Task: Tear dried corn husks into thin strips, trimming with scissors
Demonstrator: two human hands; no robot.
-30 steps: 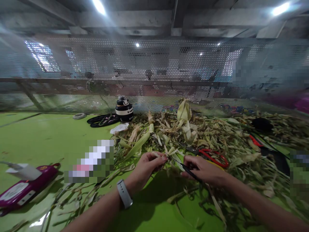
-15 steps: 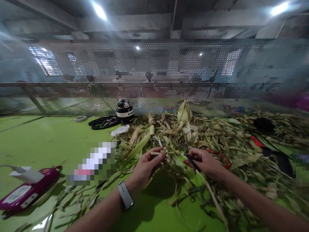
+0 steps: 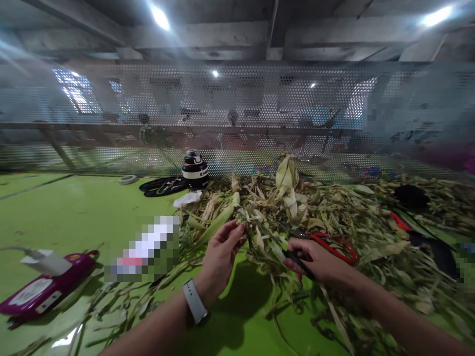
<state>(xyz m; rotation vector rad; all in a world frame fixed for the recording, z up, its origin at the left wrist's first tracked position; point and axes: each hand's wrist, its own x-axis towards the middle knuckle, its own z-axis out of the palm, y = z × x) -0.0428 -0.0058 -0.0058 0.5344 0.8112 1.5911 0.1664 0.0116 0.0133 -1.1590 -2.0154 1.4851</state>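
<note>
My left hand [image 3: 223,252], with a pale watch strap at the wrist, is closed in a pinch. Between its thumb and fingertips is a small piece of pale dried husk [image 3: 240,217]. To its right, my right hand [image 3: 306,254] is closed round a slim black tool [image 3: 300,263], its kind partly hidden by the fingers. Red-handled scissors [image 3: 336,247] lie just behind that hand. Dried corn husks [image 3: 256,198] spread beyond both hands, and one upright pale husk [image 3: 286,178] stands out in the heap.
A black-and-white bottle [image 3: 195,170] stands at the back beside a black pouch [image 3: 163,186]. On the left of the green table [image 3: 89,207] are a purple power strip [image 3: 48,287], a white charger [image 3: 46,262] and a roll of tape [image 3: 128,179]. A perforated screen [image 3: 237,104] rises behind.
My left hand has risen slightly and turned more upright, its pinch shifting left, away from my right hand. My right hand has dropped a little, showing more of the red scissors.
</note>
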